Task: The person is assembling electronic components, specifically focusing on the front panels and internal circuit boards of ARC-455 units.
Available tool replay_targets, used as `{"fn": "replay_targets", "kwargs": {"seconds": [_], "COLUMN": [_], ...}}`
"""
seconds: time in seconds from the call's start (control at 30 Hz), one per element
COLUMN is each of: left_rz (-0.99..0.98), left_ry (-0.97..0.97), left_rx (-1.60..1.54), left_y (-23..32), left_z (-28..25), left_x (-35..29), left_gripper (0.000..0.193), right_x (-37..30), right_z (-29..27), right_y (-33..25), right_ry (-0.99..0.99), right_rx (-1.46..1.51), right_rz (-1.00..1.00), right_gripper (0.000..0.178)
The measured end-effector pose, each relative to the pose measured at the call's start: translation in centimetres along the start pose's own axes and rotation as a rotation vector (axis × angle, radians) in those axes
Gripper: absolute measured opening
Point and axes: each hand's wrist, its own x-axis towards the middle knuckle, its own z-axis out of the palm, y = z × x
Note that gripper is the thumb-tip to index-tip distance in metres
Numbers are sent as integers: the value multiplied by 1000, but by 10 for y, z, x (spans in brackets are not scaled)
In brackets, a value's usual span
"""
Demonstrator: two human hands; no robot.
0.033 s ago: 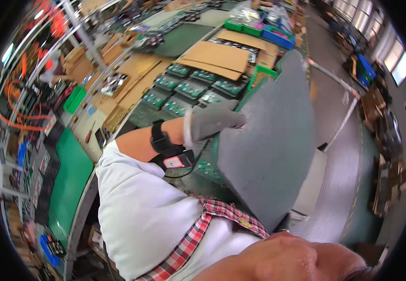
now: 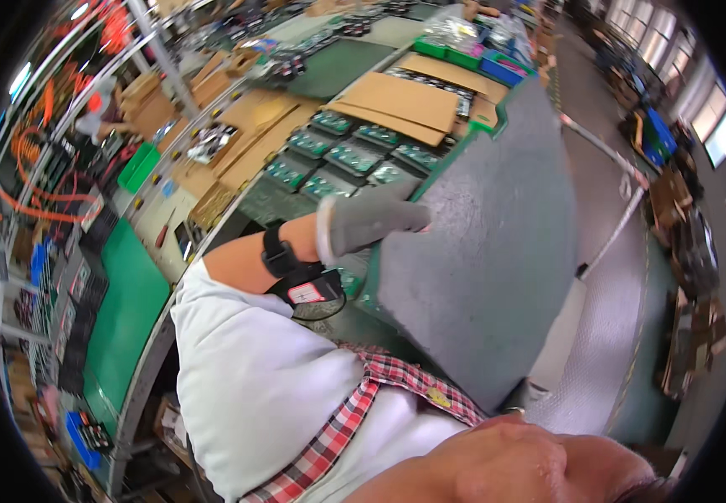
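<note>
My left hand (image 2: 377,221), in a grey glove with a pale cuff, grips the left edge of a large flat grey sheet (image 2: 484,226). The thumb lies on the sheet's near face; the other fingers are largely hidden by it. Tilted up, the sheet has a green border showing along its left edge. A black strap with a small black box (image 2: 312,290) goes around my left wrist. My right hand does not show. Left of the sheet, green circuit boards in black trays (image 2: 354,157) lie in rows on the bench.
Cardboard sheets (image 2: 400,105) cover part of the trays farther back. Green and blue bins (image 2: 501,67) stand beyond them. A green mat (image 2: 128,310) and a screwdriver (image 2: 164,228) lie to the left. A pale pole frame (image 2: 610,226) stands at the right, near the aisle.
The grey sheet and my left hand have shifted slightly, the hand a little to the left. My grip stays on the sheet's edge. The bench appears slightly farther right.
</note>
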Motion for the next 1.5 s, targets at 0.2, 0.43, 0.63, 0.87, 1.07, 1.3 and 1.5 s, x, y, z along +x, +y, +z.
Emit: {"fn": "replay_targets", "kwargs": {"seconds": [0.2, 0.43, 0.63, 0.87, 1.07, 1.3, 1.5], "left_rz": [50, -10, -205, -329, -777, -1170, -1373], "left_ry": [217, 1003, 1285, 1642, 1703, 1640, 1114], "left_rx": [-406, -406, -580, -725, -516, -206, -191], "left_y": [-135, -296, -363, -394, -413, -410, -428], "left_z": [-121, -200, -223, -239, -286, -312, -326], "left_x": [-166, -258, -333, -383, -388, -349, -356], "left_gripper": [68, 48, 40, 42, 48, 53, 51], "right_x": [23, -50, 27, 11, 94, 128, 100], "right_z": [85, 413, 644, 934, 1085, 1123, 1126], "right_y": [-54, -242, -274, -202, -105, -35, -47], "right_ry": [147, -111, -425, -602, -926, -1034, -1056], "right_rx": [-355, -402, -909, -1296, -1679, -1803, -1779], "right_rz": [-354, -659, -968, -805, -1197, -1116, -717], "right_gripper": [45, 31, 26, 38, 30, 41, 46]}}
